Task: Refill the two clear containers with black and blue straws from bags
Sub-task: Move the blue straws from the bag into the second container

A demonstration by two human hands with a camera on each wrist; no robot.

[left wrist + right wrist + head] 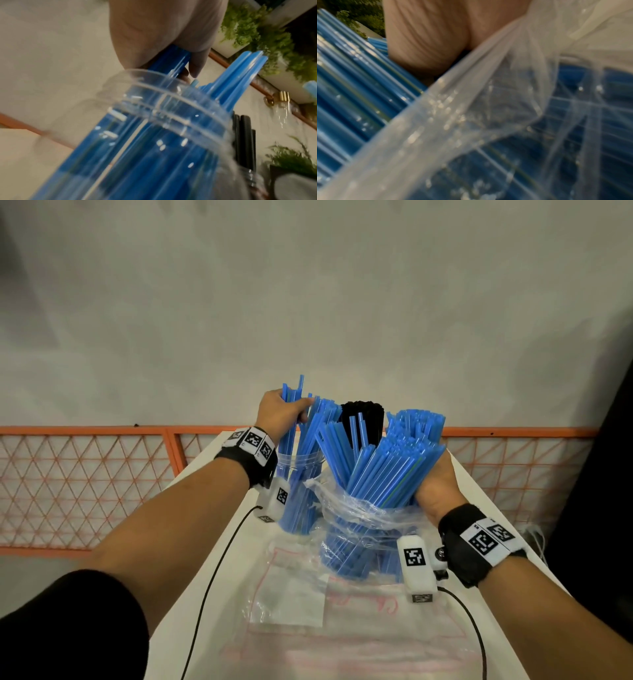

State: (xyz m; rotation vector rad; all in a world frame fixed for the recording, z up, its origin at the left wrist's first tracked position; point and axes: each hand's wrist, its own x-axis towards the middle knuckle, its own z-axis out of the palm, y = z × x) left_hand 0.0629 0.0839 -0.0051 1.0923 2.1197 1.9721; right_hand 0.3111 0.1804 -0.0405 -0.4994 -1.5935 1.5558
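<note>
My left hand point(289, 412) grips the tops of a few blue straws point(291, 402) that stand in a clear container point(299, 465) on the left of the white table point(219, 546). In the left wrist view the container's rim point(163, 106) is close up, with my thumb point(197, 65) on the straws. My right hand point(433, 487) holds a thick bundle of blue straws point(387, 470) that sticks out of a crumpled clear bag point(356, 517); its fingers are hidden behind the bundle. Black straws point(363, 419) stand behind; their container is hidden.
A flat, empty clear bag point(301, 594) lies on the table near me. More blue straws point(418, 422) rise at the back right. An orange mesh fence point(85, 484) runs behind the table, and a dark object point(603, 491) stands on the right.
</note>
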